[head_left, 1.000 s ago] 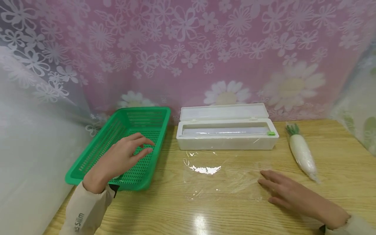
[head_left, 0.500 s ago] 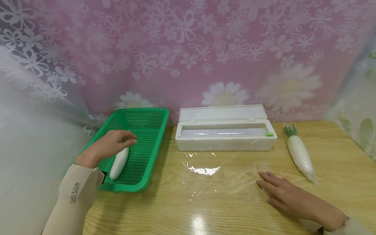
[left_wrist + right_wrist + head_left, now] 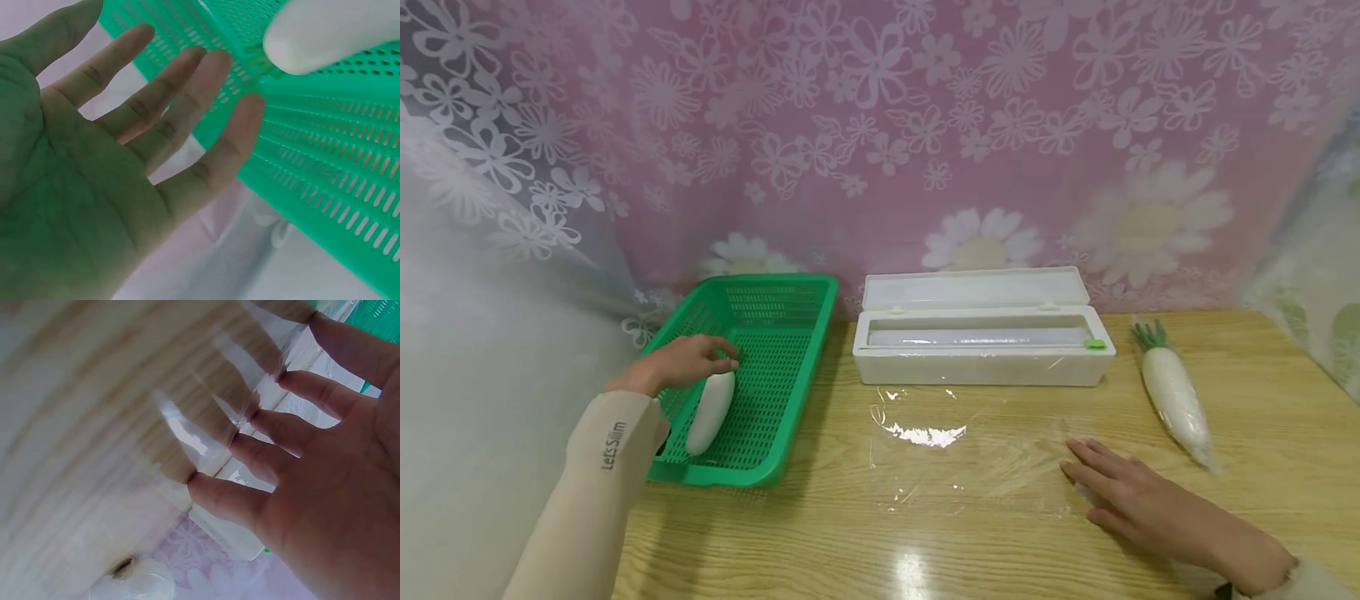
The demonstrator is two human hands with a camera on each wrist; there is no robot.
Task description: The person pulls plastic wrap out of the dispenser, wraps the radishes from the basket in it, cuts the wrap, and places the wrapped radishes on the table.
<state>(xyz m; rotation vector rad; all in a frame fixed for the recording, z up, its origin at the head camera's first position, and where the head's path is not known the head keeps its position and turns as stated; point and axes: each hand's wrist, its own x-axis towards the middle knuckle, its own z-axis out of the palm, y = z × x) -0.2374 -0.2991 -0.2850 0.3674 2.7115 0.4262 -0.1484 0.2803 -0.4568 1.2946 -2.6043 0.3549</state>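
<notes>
My left hand hangs over the green basket, fingers spread and holding nothing in the left wrist view. Below it, a bare white radish lies in the basket, its upper end hidden by the hand; the left wrist view shows the radish apart from the fingertips. On the table, a sheet of cling film is spread out from the white dispenser box. My right hand rests with extended fingers at the film's right edge; its fingertips press on the film in the right wrist view.
The dispenser's lid stands open behind a film roll, with a green slide cutter at the right end. A radish wrapped in film lies right of the box. A flowered curtain closes off the back.
My left hand has moved left and away, deeper over the basket, uncovering the radish's lower part. The right hand has stayed at the film's edge.
</notes>
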